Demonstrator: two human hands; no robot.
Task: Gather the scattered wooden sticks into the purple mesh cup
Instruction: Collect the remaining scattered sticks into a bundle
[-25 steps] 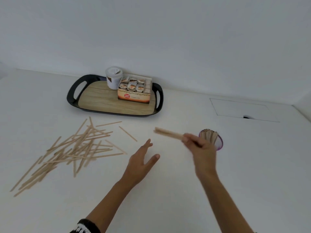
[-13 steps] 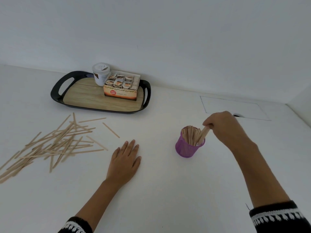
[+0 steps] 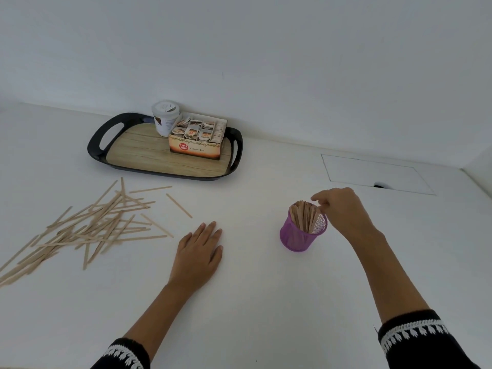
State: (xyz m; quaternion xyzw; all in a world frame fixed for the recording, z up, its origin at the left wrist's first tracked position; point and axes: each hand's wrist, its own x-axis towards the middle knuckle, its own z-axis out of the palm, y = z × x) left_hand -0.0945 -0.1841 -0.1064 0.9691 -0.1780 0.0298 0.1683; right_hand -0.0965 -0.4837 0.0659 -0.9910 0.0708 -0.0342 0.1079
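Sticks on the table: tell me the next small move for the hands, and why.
Probably take the right hand off the cup and bring it across to the loose sticks to pick up another bunch. Its fingers sit at the tops of the sticks standing in the cup, many sticks lie scattered at the left, and the left hand rests flat on the table.

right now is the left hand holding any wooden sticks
No, the left hand lies flat and empty on the white table, apart from the scattered wooden sticks.
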